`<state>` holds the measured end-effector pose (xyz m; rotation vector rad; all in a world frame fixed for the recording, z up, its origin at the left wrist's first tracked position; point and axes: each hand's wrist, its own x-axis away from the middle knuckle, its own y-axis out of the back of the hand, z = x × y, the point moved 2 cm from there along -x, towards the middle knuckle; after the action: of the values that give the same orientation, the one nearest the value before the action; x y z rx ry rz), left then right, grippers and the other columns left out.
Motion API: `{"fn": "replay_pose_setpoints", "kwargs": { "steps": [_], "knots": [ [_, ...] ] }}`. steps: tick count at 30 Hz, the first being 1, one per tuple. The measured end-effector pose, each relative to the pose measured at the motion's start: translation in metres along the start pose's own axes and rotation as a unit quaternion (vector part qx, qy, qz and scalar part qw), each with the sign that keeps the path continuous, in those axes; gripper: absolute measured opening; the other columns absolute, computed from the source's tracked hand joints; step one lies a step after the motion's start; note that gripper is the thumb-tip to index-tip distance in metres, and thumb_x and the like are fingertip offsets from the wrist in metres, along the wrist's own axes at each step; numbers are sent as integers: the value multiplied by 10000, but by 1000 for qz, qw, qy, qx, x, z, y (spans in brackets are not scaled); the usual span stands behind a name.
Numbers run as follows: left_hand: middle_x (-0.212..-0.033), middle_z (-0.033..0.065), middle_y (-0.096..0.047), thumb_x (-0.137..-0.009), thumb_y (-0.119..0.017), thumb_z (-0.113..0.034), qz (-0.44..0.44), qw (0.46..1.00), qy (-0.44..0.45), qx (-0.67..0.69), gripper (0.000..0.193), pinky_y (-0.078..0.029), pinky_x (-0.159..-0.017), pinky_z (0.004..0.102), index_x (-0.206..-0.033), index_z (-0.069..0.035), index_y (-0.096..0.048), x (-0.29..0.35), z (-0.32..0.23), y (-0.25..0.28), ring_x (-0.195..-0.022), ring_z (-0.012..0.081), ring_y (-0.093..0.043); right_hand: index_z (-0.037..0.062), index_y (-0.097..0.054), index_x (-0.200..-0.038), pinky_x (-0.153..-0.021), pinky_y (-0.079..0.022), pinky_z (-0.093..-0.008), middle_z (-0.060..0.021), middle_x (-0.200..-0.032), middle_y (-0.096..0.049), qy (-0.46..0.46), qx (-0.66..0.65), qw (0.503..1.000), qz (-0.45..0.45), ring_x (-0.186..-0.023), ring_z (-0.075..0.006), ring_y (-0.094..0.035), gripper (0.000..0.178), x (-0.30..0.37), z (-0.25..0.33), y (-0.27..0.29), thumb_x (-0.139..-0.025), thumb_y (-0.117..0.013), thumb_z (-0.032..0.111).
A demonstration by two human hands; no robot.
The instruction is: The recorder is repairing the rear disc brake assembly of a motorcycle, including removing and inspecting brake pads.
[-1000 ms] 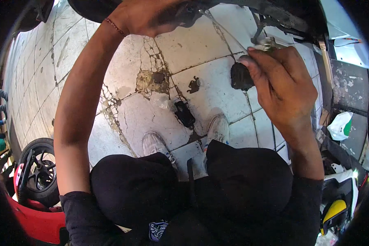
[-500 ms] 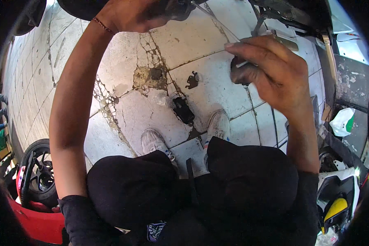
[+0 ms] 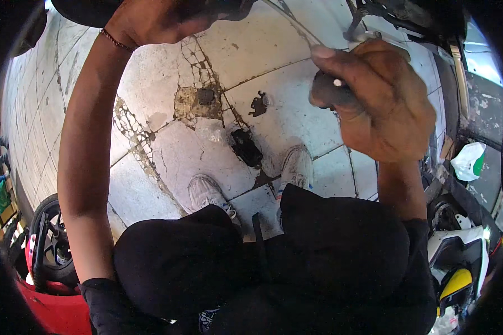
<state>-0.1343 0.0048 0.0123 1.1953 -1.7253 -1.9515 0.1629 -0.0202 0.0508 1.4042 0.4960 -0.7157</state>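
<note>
At the top edge, my left hand (image 3: 165,22) is closed around a dark part (image 3: 241,10); its fingertips and most of that part are out of sight. My right hand (image 3: 383,100) is curled round the handle of a slim metal T-handle wrench (image 3: 296,23). Its shaft slants up and left toward the dark part, and the far tip lies beyond the picture. One pale end of the crossbar shows between my fingers. On the tiles below lie a black oblong part (image 3: 246,148), a small dark flat piece (image 3: 259,104) and crumpled clear plastic (image 3: 218,134).
Both my shoes (image 3: 207,192) stand on cracked white floor tiles (image 3: 184,156). A red motorcycle body part (image 3: 53,307) and a black wheel (image 3: 53,240) are at the left. White-and-yellow bodywork (image 3: 458,282) lies right. Dark vehicle parts (image 3: 408,22) overhang the upper right.
My right hand has turned about the wrench handle, its knuckles rolling over, and shifted slightly right. My left hand keeps its grip. The whole view has shifted a little.
</note>
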Motion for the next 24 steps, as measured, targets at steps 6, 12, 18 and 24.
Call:
{"fn": "replay_pose_setpoints", "kwargs": {
  "steps": [6, 12, 18, 24],
  "knots": [
    [-1364, 209, -447, -681, -789, -290, -39, 997, -23, 60, 813, -462, -1021, 485, -1397, -105, -450, 4, 5, -1, -1247, 409, -489, 59, -681, -943, -566, -497, -266, -59, -769, -632, -421, -339, 833, -118, -672, -141, -628, 220, 57, -33, -14, -953, -636, 275],
    [-1360, 205, -463, -695, -773, -278, -33, 998, -8, 52, 775, -455, -1029, 477, -1389, -117, -465, -1, 4, -5, -1239, 395, -497, 43, -676, -1124, -942, -418, -523, -204, -1243, -593, -232, 293, 875, 307, -1149, -356, -541, 320, 203, -55, -113, -841, -657, 191],
    [-1312, 202, -465, -699, -764, -279, -32, 998, -5, 55, 755, -475, -999, 465, -1374, -104, -472, 3, 2, 0, -1199, 391, -516, 55, -643, -1226, -944, -369, -545, -168, -1337, -537, -266, 383, 765, 444, -1187, -348, -478, 375, 220, -73, -119, -880, -564, 177],
    [-1258, 221, -450, -697, -771, -264, -36, 998, -12, 58, 757, -492, -950, 466, -1369, -97, -468, -7, -4, 3, -1160, 408, -513, 129, -719, -1044, -928, -343, -621, -62, -1083, -667, -246, 316, 826, 397, -1184, -280, -494, 233, 250, -104, -132, -858, -583, 168]
  ]
}}
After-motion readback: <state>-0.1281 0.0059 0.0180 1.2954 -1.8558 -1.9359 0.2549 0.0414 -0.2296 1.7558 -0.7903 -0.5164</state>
